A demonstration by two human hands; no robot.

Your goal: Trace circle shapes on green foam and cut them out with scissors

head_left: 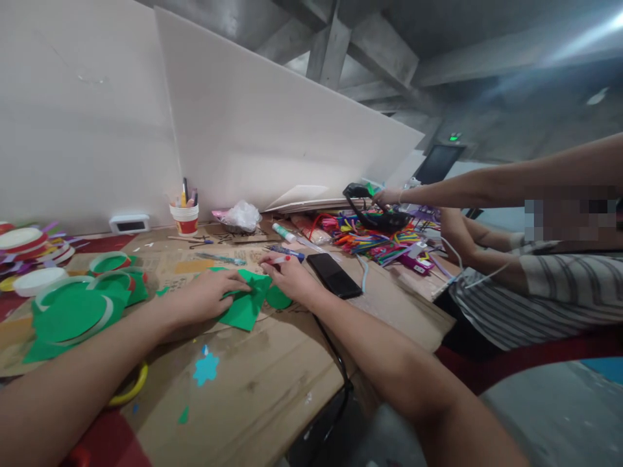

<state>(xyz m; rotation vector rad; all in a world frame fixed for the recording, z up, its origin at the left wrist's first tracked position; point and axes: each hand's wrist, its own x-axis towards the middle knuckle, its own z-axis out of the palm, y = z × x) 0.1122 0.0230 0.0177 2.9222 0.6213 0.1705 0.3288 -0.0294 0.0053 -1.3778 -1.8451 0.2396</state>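
A creased sheet of green paper [246,308] lies on the cardboard in front of me. My left hand [214,293] is on its left side, fingers bent and gripping the paper. My right hand [294,280] is at the paper's upper right, fingers closed around a slim white-and-red pen [283,259]; its tip is hidden. Under the right hand, a round green piece of paper [279,297] shows in part. Blue pens [285,251] lie just beyond that hand. Closer to me are a blue snowflake-shaped cutout [206,368] and a small green scrap [183,415].
Green paper rings and discs [73,311] are piled at the left. Yellow scissors handles [131,389] show beneath my left forearm. A black phone [334,275] and glue stick [283,232] lie right of centre. A co-worker's arm [452,181] reaches over colourful pipe cleaners [360,237].
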